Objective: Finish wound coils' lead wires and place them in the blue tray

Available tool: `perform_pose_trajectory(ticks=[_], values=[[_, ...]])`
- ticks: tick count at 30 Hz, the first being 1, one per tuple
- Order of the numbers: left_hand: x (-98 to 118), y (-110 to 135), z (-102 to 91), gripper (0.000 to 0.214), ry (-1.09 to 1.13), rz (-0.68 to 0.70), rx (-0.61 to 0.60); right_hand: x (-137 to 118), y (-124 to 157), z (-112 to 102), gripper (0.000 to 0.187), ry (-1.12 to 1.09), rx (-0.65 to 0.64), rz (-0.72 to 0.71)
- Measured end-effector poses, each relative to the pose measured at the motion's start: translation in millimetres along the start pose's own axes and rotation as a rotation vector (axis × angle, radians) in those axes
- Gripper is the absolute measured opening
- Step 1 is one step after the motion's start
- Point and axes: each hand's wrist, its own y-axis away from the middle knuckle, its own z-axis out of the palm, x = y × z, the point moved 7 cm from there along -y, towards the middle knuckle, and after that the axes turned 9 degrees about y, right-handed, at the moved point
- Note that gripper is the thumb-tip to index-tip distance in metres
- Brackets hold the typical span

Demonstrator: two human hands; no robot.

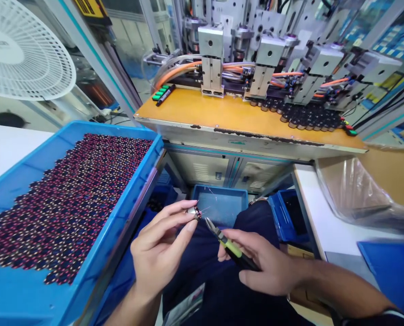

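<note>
in right hand (271, 262), one cutter (232, 247)

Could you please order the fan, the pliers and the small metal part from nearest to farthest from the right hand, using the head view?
1. Pliers: held in the right hand.
2. Small metal part: held by the left hand.
3. Fan: far upper left.

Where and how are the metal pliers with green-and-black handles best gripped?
Probably around the green-and-black handles, coming from the near right, as the right hand does: they slant down toward that side, while the pointed metal jaws face away, toward the small silvery metal part in the left hand.
</note>
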Motion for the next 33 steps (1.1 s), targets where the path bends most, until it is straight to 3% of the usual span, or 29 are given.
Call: perform_pose_trajectory(ticks=[23, 26, 30, 33], values=[[1, 2, -3.5, 0.034, 0.0, 0.004, -0.011, -5, -14, -4, 0.07, 0.039, 0.015, 0.081], [1, 3, -3.3, 0.034, -0.004, 0.001, -0.014, -7, -15, -4, 0.058, 0.067, 0.017, 0.119], [0, 2, -2.6, 0.034, 0.0, 0.003, -0.026, -9, -18, -7, 0.028, 0.157, 0.051, 0.201], [2, 2, -1.7, 0.033, 0.002, 0.041, -0.065, -10, -18, -11, 0.028, 0.168, 0.09, 0.24]])
